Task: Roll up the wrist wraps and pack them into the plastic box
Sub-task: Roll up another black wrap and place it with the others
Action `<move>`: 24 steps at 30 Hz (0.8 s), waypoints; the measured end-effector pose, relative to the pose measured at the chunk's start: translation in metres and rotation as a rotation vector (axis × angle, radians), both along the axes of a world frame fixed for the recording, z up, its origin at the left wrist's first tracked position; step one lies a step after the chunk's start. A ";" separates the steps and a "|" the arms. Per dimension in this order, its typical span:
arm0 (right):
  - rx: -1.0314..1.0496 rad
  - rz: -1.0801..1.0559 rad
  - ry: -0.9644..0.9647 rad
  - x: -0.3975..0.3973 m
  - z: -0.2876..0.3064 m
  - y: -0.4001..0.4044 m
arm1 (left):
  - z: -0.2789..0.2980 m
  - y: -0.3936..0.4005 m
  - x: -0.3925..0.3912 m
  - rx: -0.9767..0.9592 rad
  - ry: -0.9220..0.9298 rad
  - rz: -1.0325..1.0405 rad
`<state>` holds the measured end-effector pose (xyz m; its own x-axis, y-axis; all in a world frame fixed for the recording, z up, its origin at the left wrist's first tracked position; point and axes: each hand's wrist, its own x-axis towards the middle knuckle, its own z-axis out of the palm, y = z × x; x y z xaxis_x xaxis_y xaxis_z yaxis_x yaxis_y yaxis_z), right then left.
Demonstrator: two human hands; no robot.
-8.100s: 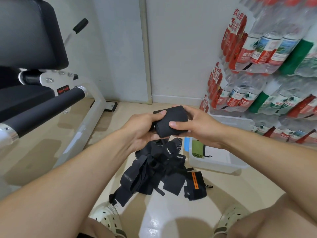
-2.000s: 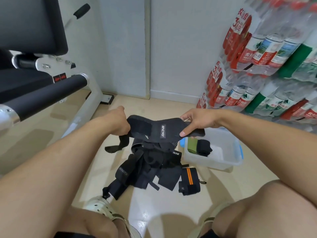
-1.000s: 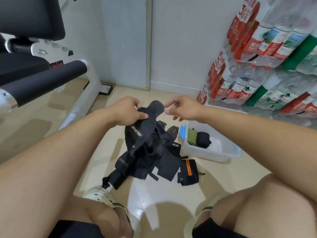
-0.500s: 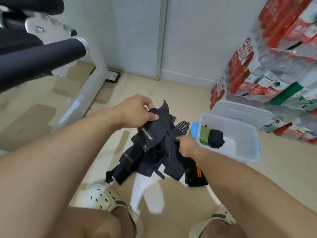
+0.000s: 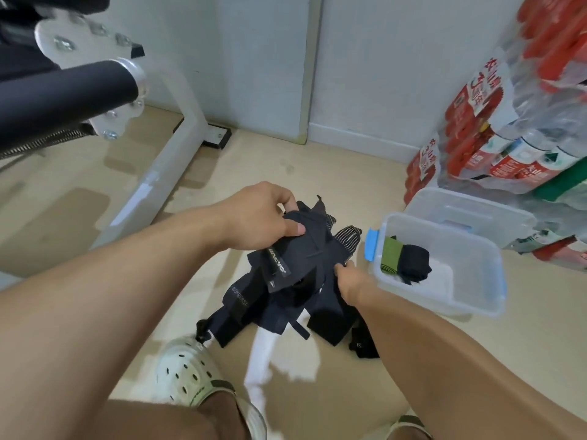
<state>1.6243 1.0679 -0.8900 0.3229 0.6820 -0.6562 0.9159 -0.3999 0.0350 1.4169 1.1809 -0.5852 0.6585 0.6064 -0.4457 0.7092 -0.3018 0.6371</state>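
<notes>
Left hand: fingers and thumb curled round the upper end of a black fabric wrist wrap with a white printed logo, holding it above the floor. The wrap hangs down from that grip onto a loose heap of black wrist wraps lying on the beige floor.

Right hand: low at the right edge of the held wrap, fingers bent against the fabric; whether it grips the wrap or merely touches it cannot be told (the fingertips are hidden by cloth).

A clear rectangular plastic box with blue clips stands on the floor just right of the heap, uncovered. Inside, at its left end, lie a rolled green wrist wrap and a rolled black wrist wrap, touching each other. A clear plastic lid lies behind the box.

Shrink-wrapped packs of water bottles with red labels are stacked at the right. A white perforated clog sits near the heap.
</notes>
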 end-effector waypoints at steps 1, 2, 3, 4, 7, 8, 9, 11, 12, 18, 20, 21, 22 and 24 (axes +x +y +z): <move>-0.018 0.060 -0.012 -0.005 0.004 -0.002 | 0.001 0.000 0.000 0.000 0.001 0.002; -0.029 0.121 -0.029 -0.009 0.008 -0.004 | 0.001 0.000 -0.001 -0.002 0.004 0.004; -0.033 0.171 -0.049 -0.013 0.011 -0.007 | 0.003 -0.001 -0.001 -0.004 0.008 0.006; -0.042 0.209 -0.075 -0.017 0.013 -0.010 | 0.004 -0.001 -0.002 -0.002 0.012 0.009; -0.084 0.305 -0.158 -0.026 0.028 -0.022 | 0.009 -0.002 -0.004 0.017 0.013 0.020; -0.082 0.338 -0.179 -0.027 0.036 -0.025 | 0.011 -0.003 -0.004 0.024 0.013 0.024; -0.078 0.367 -0.193 -0.029 0.046 -0.027 | 0.013 -0.004 -0.005 0.032 0.014 0.029; -0.055 0.412 -0.179 -0.027 0.078 -0.027 | 0.017 -0.005 -0.006 0.050 0.012 0.053; -0.025 0.418 -0.132 -0.025 0.096 -0.023 | 0.019 -0.006 -0.007 0.059 0.006 0.072; 0.112 0.177 0.382 -0.007 0.246 0.004 | 0.037 -0.013 -0.014 0.106 -0.105 0.221; 0.169 0.135 0.487 -0.005 0.295 -0.003 | 0.042 -0.017 -0.016 0.116 -0.147 0.254; 0.194 0.108 0.549 -0.005 0.317 -0.009 | 0.045 -0.019 -0.016 0.117 -0.170 0.270; 0.225 0.078 0.611 -0.004 0.335 -0.016 | 0.047 -0.021 -0.017 0.116 -0.198 0.287; 0.316 0.014 0.746 -0.006 0.367 -0.030 | 0.053 -0.025 -0.018 0.113 -0.256 0.326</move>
<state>1.6180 1.0376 -0.5233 -0.1335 0.8722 -0.4706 0.6587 -0.2767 -0.6997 1.3987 1.1558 -0.5327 0.5055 0.8365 -0.2117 0.6022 -0.1662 0.7809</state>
